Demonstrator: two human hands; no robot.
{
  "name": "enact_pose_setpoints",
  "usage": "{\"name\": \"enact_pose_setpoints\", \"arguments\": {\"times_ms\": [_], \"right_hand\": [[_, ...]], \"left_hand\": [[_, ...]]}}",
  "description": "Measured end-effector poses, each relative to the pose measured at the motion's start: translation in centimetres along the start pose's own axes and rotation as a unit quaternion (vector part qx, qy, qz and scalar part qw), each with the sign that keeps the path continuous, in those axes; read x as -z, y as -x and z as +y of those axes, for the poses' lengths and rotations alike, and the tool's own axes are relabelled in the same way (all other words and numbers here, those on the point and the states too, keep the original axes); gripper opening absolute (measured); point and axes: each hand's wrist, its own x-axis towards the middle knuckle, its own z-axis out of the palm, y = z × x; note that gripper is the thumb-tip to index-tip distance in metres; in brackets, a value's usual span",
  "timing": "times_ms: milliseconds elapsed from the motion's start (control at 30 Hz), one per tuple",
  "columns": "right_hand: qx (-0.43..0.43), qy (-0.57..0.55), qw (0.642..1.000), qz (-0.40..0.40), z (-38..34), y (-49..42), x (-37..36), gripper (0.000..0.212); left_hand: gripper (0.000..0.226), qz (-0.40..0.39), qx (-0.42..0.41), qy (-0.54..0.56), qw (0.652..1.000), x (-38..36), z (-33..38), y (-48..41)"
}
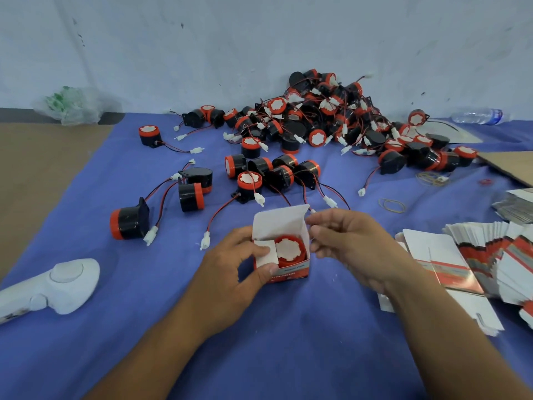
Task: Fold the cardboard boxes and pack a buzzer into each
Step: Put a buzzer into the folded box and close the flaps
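A small cardboard box (291, 269) stands open on the blue cloth (259, 342) in front of me. A red and black buzzer (290, 251) sits inside it, red face up. The top lid (279, 219) stands upright at the back. My left hand (230, 269) grips the box's left side, thumb pressing the left side flap down over the buzzer. My right hand (349, 243) is at the box's right side, fingers curled at the right flap edge. A big pile of loose buzzers (326, 119) lies farther back, with several more scattered nearer (129, 223).
A fanned stack of flat unfolded boxes (490, 255) lies at the right. A white handle-shaped device (57, 287) rests at the left. Rubber bands (392, 204), a plastic bag (75, 106), a water bottle (476, 116) and a cardboard sheet (513, 166) lie around the edges.
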Motion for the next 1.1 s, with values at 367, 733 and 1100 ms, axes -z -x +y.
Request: {"name": "enact_pose_setpoints", "arguments": {"times_ms": [367,733,1100], "right_hand": [[0.158,0.251,0.951,-0.088,1.0,-0.2,-1.0,0.037],[0.210,0.331,0.914,-0.108,1.0,0.1,-0.6,0.041],[0.187,0.252,0.948,-0.056,1.4,0.0,-2.0,0.032]], "left_hand": [[0.049,-0.024,0.024,0.112,0.993,0.0,-0.7,-0.3],[0.048,-0.057,0.027,0.091,0.994,0.3,-1.6,-0.2],[0.061,-0.064,0.066,0.092,0.992,0.5,-1.2,-0.4]]}}
